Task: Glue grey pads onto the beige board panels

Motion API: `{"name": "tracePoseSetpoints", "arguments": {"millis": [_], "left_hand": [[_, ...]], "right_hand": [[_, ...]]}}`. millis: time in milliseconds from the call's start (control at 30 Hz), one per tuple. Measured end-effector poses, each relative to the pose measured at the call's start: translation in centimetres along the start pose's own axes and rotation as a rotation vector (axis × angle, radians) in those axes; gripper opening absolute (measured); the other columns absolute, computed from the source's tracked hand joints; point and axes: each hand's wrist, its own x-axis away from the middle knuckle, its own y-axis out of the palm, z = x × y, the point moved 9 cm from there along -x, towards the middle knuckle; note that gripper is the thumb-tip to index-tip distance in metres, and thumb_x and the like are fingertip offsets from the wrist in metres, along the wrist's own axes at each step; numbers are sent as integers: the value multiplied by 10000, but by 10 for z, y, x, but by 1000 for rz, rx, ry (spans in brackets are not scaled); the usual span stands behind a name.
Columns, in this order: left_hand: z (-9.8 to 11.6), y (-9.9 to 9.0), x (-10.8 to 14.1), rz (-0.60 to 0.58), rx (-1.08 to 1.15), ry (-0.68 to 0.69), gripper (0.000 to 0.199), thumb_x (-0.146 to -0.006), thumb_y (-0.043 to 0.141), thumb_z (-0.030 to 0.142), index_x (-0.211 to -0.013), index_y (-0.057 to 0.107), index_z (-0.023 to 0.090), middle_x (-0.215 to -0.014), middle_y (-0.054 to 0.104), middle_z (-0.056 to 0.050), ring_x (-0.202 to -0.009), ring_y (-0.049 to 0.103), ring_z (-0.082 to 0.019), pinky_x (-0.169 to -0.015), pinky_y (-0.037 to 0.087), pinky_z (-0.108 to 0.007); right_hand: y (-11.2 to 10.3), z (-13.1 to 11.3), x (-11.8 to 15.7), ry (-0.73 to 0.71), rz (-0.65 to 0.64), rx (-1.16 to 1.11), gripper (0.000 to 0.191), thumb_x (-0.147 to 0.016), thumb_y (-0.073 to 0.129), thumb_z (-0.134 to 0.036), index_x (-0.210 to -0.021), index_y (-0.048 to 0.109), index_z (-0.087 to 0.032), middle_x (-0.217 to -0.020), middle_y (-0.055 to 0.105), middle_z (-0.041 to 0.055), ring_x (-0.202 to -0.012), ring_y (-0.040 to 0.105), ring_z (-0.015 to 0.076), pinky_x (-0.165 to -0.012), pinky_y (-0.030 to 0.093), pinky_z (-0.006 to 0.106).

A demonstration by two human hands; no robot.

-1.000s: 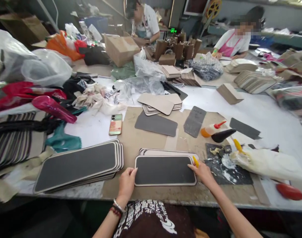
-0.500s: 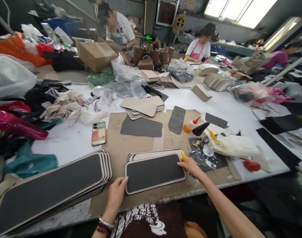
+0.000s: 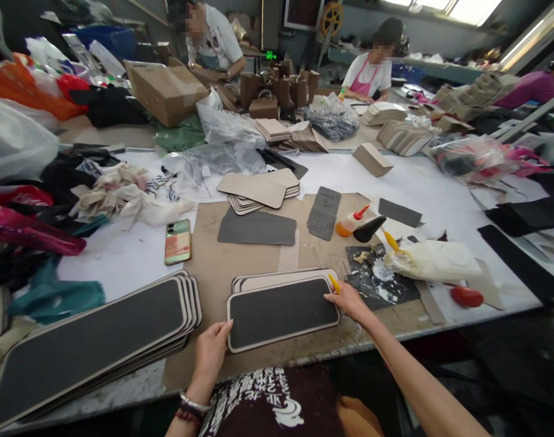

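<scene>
In front of me lies a dark grey rectangular panel [image 3: 283,314] with a beige border and rounded corners. My left hand [image 3: 213,349] pinches its left edge between thumb and fingers. At the opposite end my right hand [image 3: 351,301] is closed around a slim yellow tool [image 3: 334,283], its fingertips also on the panel's right edge. The tool's lower end is hidden by the hand. Beneath and behind the panel, similar beige-edged panels [image 3: 277,281] show. A taller stack of long dark panels [image 3: 99,331] rests to the left of my left hand.
Right of the panel are a glue-smeared dark board [image 3: 381,294], a whitish glue container [image 3: 434,260], a red-capped bottle [image 3: 349,223] and a red oval object [image 3: 466,296]. A phone [image 3: 177,243] lies left; beige pieces [image 3: 258,189] are stacked behind. Two co-workers sit across the table.
The view has shifted slightly, so the scene sits a little differently. Both hands keep their places on the panel, with no clear movement of it.
</scene>
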Motion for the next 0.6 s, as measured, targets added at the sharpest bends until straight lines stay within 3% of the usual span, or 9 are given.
{"name": "tracePoseSetpoints", "arguments": {"millis": [200,467,600], "left_hand": [[-3,2,0,1,49,12,589,-543,574,689,-691,644,123,-596,612,-39,-564,524,-170,-489,385,-252],[16,-1,12,94,80,94,485,-587,589,635,-618,609,151,-573,583,-13,-592,518,-162,-582,414,-260],[13,-3,15,119,88,78,453,-612,581,603,-642,624,153,-588,600,-16,-604,533,-171,-599,422,-268]], "right_hand": [[0,1,2,-44,-6,-125,143,-690,596,-293,-682,506,-182,-691,618,25,-663,575,167,-582,368,220],[-3,9,-7,-76,35,-170,190,-661,555,-377,-639,492,-199,-609,578,2,-605,545,172,-562,364,244],[-9,8,-8,-84,54,-183,210,-646,556,-408,-642,513,-203,-593,577,-4,-597,550,175,-548,366,243]]}}
